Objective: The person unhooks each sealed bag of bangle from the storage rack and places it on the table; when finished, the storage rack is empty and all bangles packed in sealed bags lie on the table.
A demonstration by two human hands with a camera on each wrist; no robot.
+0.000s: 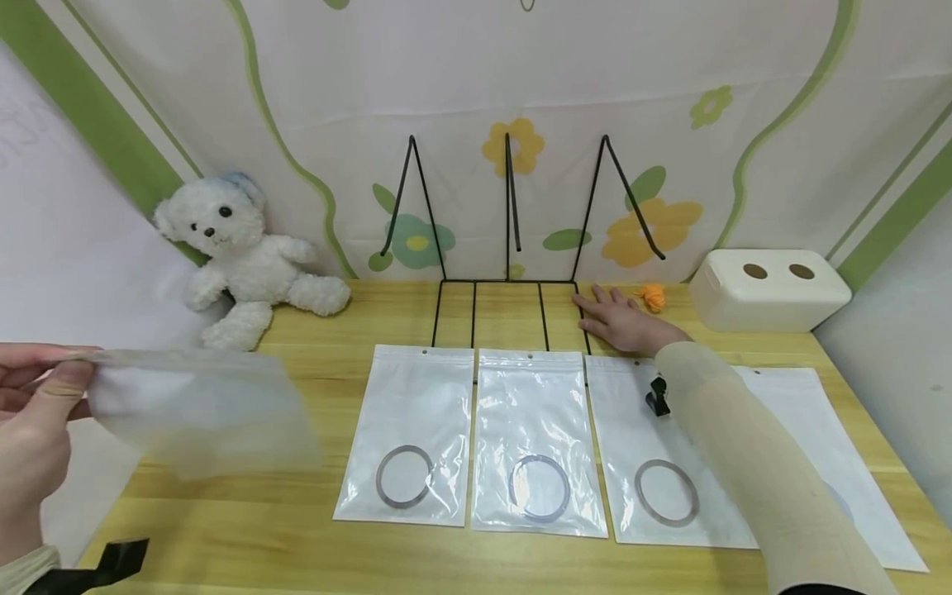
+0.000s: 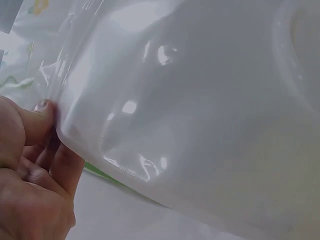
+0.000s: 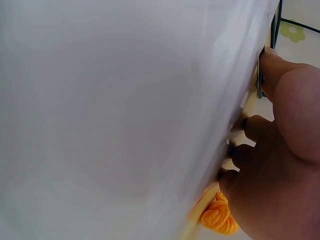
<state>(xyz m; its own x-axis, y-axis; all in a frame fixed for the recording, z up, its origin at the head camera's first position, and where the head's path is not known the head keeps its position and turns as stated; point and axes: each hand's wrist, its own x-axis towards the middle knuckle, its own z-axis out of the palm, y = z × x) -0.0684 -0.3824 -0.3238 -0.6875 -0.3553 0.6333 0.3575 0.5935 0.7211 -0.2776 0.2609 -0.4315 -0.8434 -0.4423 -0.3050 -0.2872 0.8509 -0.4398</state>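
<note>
My left hand (image 1: 37, 421) pinches a translucent plastic pouch (image 1: 201, 417) by its edge, thumb on one side and fingers on the other, held out at the far left. A curved shape like a ring (image 2: 280, 45) shows through that pouch in the left wrist view. My right hand (image 1: 625, 321) rests palm down with spread fingers by the right side of a black wire rack (image 1: 510, 282), its thumb side at the base wire. Below lie white zip pouches, the left one (image 1: 416, 388), middle one (image 1: 530, 397) and right one (image 1: 613, 421), each with a ring inside.
Another white pouch (image 1: 825, 430) lies far right, partly behind my right sleeve (image 1: 751, 463). A white teddy bear (image 1: 249, 264) sits back left. Orange yarn (image 1: 652, 297) and a white box with two holes (image 1: 773, 297) stand back right. A flowered cloth (image 1: 521, 66) hangs behind.
</note>
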